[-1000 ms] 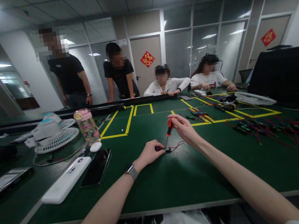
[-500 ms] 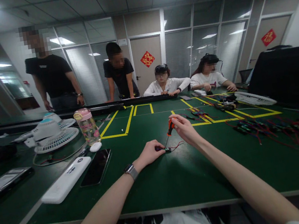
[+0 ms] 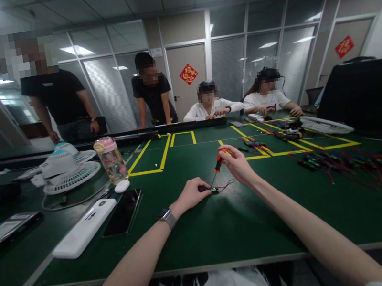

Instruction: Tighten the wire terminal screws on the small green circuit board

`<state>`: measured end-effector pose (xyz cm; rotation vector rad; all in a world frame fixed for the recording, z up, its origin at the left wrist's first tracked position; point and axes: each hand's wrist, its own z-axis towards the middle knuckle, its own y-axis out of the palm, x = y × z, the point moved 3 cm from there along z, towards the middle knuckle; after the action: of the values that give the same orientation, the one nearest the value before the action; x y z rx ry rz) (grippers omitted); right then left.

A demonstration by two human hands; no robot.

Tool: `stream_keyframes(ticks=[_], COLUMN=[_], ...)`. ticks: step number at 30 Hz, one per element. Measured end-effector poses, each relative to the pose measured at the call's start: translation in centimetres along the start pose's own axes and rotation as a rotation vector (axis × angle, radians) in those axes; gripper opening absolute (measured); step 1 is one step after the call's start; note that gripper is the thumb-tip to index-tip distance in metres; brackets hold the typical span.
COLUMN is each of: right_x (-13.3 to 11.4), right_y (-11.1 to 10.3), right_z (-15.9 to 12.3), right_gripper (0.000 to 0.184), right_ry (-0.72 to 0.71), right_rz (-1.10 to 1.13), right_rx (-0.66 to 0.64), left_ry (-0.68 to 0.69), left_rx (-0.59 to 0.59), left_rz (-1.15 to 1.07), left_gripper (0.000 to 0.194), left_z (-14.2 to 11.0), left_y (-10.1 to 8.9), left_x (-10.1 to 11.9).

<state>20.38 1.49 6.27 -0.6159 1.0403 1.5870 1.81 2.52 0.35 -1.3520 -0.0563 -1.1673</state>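
My right hand point(image 3: 234, 161) grips an orange-and-black screwdriver point(image 3: 220, 161) by its handle, shaft slanting down to the left. The tip meets a small green circuit board point(image 3: 214, 190) on the table, or comes very close to it. Thin red and dark wires point(image 3: 227, 185) run off the board's right side. From the left, my left hand point(image 3: 194, 193) pinches the board's end between thumb and fingers. Those fingertips hide part of the board, so its far end cannot be made out.
Many wired boards point(image 3: 339, 163) lie in a tangle at right, with a smaller bunch point(image 3: 254, 145) near yellow tape. On the left are a white power bank point(image 3: 85, 230), a black phone point(image 3: 124, 212), a bottle point(image 3: 111, 163) and fan parts point(image 3: 73, 177). Several people are across the green table point(image 3: 199, 243).
The screwdriver handle has tilted slightly to the right with my right hand. My left hand stays on the board. Across the table, the standing person at far left has shifted left.
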Motion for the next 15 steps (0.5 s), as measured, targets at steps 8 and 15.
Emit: stream_keyframes(ticks=[8,15], right_x=[-0.21,0.24], right_y=[0.21,-0.09], right_z=[-0.21,-0.05], right_gripper=[0.034,0.032], right_ry=[0.027,0.038], right_rz=[0.028,0.053], right_rx=[-0.073,-0.041], left_ry=[-0.008,-0.013], left_rx=[-0.005,-0.005], left_rz=[0.006,0.007], left_gripper=[0.015,0.017], left_z=[-0.15,-0.13], left_y=[-0.15,-0.16], left_x=[0.21,0.21])
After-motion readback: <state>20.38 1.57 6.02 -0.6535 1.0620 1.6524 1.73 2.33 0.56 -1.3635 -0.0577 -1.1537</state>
